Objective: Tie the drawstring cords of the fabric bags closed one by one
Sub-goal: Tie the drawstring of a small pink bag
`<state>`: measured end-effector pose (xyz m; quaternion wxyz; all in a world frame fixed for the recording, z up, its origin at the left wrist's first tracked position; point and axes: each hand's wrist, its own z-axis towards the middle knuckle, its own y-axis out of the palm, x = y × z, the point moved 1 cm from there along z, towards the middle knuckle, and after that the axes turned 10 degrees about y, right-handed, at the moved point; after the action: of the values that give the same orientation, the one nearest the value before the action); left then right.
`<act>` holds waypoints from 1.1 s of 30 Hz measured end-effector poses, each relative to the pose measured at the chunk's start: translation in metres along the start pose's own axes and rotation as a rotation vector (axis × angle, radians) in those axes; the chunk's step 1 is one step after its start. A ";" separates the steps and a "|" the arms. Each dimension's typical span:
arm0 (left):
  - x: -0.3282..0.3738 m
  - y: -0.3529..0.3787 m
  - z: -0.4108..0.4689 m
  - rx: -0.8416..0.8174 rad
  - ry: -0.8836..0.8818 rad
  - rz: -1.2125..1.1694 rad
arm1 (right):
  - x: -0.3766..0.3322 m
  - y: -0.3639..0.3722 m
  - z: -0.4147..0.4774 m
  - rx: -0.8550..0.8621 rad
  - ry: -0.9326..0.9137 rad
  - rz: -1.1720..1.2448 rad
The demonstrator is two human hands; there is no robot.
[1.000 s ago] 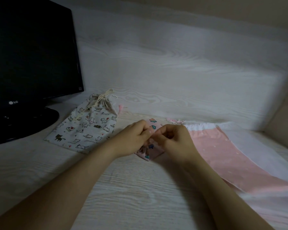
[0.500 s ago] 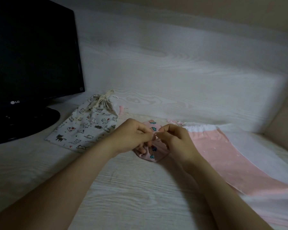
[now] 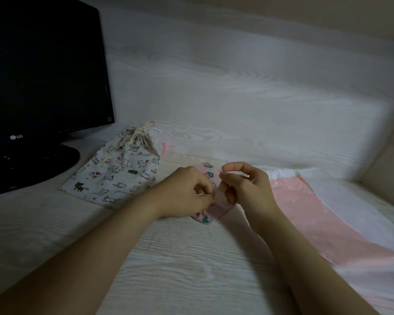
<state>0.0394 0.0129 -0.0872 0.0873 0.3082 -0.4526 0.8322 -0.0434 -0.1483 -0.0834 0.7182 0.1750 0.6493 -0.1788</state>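
A small pink bag with a strawberry print [image 3: 206,175] lies on the white desk between my hands, mostly covered by them. My left hand [image 3: 184,194] pinches a thin cord at the bag's left side. My right hand [image 3: 243,185] pinches the other cord end just above the bag. A cat-print fabric bag [image 3: 118,173] lies to the left, its neck gathered and its cream cord [image 3: 141,133] tied. A larger pink bag [image 3: 309,208] with a white gathered top lies flat on the right.
A black monitor [image 3: 43,71] on a round stand [image 3: 32,164] fills the left. A white wood-grain back panel [image 3: 237,98] rises behind the desk. White fabric [image 3: 355,198] lies under the big pink bag at the right.
My hands have drawn slightly apart on the small pink bag's cords; the left hand dropped lower and left, the right hand lifted. The view has shifted a little.
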 end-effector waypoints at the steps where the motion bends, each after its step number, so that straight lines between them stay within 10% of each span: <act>1: 0.000 0.001 0.000 0.001 0.007 -0.011 | 0.000 0.000 0.000 0.011 0.001 0.012; 8: -0.002 -0.002 0.003 0.082 -0.124 -0.203 | -0.005 -0.008 -0.001 -0.002 -0.048 0.139; 17: -0.002 -0.006 0.004 0.178 -0.296 -0.369 | 0.007 0.000 0.000 -0.002 -0.378 -0.603; 33: 0.002 -0.003 0.005 0.248 -0.324 -0.394 | 0.003 0.002 -0.005 0.038 -0.531 -0.751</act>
<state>0.0417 0.0104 -0.0819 0.1354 0.5277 -0.2868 0.7880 -0.0463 -0.1439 -0.0872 0.7419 -0.1110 0.4579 -0.4771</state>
